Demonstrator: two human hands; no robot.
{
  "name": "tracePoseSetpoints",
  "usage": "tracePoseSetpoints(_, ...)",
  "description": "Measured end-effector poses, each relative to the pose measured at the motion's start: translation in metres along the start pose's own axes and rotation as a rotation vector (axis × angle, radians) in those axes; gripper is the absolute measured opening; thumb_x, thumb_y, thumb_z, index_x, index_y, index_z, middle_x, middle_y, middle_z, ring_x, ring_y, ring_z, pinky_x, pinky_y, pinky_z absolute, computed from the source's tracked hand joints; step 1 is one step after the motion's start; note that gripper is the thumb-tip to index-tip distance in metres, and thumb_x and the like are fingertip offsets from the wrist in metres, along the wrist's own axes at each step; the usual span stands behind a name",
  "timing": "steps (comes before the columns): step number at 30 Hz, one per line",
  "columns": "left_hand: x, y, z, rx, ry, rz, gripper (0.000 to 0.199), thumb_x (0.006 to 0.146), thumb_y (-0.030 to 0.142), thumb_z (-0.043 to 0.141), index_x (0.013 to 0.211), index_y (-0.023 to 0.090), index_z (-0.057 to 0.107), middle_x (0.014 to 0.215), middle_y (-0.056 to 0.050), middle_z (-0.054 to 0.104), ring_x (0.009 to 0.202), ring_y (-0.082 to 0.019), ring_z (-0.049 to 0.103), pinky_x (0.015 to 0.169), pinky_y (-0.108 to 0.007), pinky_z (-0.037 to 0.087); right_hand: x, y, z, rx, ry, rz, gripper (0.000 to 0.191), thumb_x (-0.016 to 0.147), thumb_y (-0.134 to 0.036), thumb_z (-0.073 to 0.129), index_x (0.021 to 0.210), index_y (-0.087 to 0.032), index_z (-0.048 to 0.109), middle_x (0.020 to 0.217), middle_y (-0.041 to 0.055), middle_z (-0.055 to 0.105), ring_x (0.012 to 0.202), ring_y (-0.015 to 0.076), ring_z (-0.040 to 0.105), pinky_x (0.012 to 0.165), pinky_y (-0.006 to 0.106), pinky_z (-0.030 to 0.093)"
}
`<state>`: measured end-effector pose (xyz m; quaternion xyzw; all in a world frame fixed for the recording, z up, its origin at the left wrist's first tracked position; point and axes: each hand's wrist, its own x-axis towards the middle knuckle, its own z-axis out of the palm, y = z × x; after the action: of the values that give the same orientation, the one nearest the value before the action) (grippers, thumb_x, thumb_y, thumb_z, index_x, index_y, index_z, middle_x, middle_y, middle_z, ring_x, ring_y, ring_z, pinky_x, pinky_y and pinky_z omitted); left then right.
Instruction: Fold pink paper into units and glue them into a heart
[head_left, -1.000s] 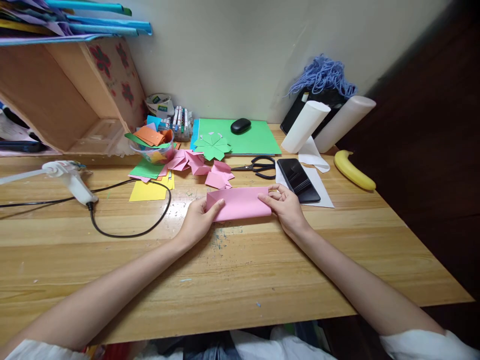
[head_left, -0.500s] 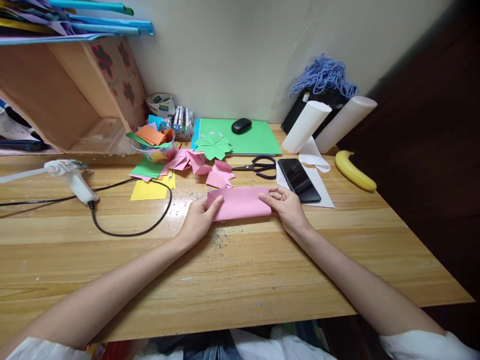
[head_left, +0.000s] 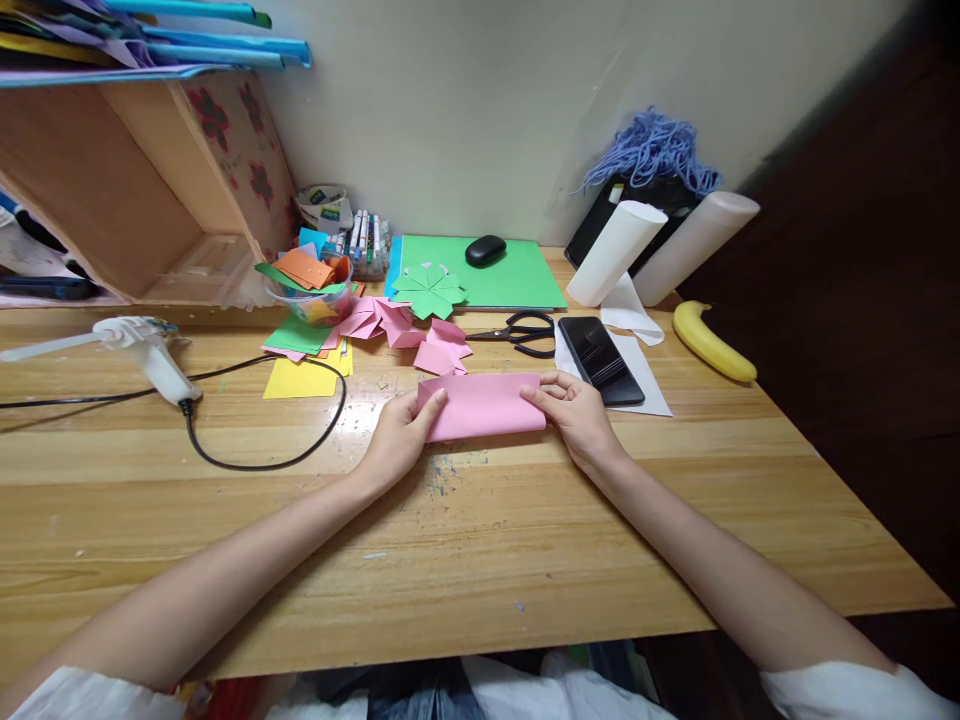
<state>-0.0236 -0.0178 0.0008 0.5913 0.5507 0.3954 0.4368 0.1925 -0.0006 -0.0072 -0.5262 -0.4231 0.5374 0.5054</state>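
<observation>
A folded sheet of pink paper [head_left: 484,408] is held just above the desk, its long side running left to right. My left hand [head_left: 403,428] pinches its left end, thumb on top. At the right end, my right hand [head_left: 576,412] grips it the same way, with the fingers behind the paper mostly hidden. Just beyond the sheet lie pink paper cut-outs [head_left: 442,348] and black-handled scissors [head_left: 525,333]. A green paper flower [head_left: 430,290] is farther back.
On the left are a white glue gun [head_left: 150,360] with a looping black cord, yellow paper [head_left: 300,379] and a tub of paper scraps [head_left: 311,290]. To the right lie a black phone [head_left: 600,360] and a banana [head_left: 712,343]. A black mouse [head_left: 485,251] rests on green sheets behind.
Both hands keep their hold on the pink paper, with hardly any movement. The whole view has shifted very slightly.
</observation>
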Motion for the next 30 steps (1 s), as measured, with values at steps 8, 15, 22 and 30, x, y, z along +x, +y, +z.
tracePoseSetpoints(8,0.005,0.008,-0.01,0.011,-0.165,-0.09,0.033,0.073,0.044,0.052,0.056,0.016,0.048,0.053,0.004,0.042,0.048,-0.009,0.033,0.046,-0.022,0.023,0.004,-0.002,-0.004,-0.1,-0.017,-0.011,0.031,0.052,-0.035,0.076,0.068,-0.018,0.057,0.064,-0.0007,0.065,0.057,0.0127,0.059,0.054,0.024,0.044)
tracePoseSetpoints(15,0.009,0.021,-0.025,0.059,-0.628,-0.075,0.022,0.067,0.036,0.059,0.063,0.015,0.059,0.055,0.002,0.048,0.048,-0.009,0.038,0.045,-0.021,0.023,0.001,-0.011,-0.006,-0.2,-0.242,0.053,0.029,0.053,-0.03,0.076,0.064,-0.018,0.052,0.056,-0.0042,0.059,0.047,0.0081,0.05,0.043,0.019,0.033)
tracePoseSetpoints(22,-0.001,0.021,-0.013,0.262,-0.568,0.082,0.036,0.075,0.039,0.049,0.048,0.017,0.046,0.045,0.004,0.036,0.043,-0.008,0.027,0.042,-0.023,0.016,-0.011,-0.012,0.009,-0.24,-0.312,0.064,0.026,0.057,-0.031,0.074,0.066,-0.017,0.053,0.06,-0.0027,0.06,0.052,0.008,0.052,0.044,0.017,0.036)
tracePoseSetpoints(30,-0.005,0.016,-0.002,0.412,-0.165,0.214,0.032,0.084,0.033,0.04,0.057,0.016,0.046,0.052,0.001,0.048,0.049,-0.011,0.039,0.049,-0.023,0.021,-0.022,-0.013,0.024,0.029,-0.361,0.239,0.038,0.066,-0.039,0.067,0.094,-0.016,0.057,0.088,0.0055,0.065,0.075,0.0161,0.062,0.063,0.028,0.054)
